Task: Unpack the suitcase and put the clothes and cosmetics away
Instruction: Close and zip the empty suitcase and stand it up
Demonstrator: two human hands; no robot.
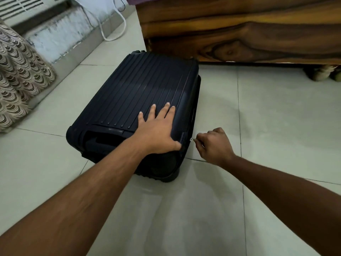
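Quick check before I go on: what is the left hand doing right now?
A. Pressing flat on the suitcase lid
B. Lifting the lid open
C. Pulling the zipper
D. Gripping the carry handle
A: the left hand lies with fingers spread flat on the closed suitcase, while the right hand pinches the zipper pull.

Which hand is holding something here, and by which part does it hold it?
The right hand pinches the small metal zip pull at the suitcase's near right corner. The left hand holds nothing; it presses flat on the lid.
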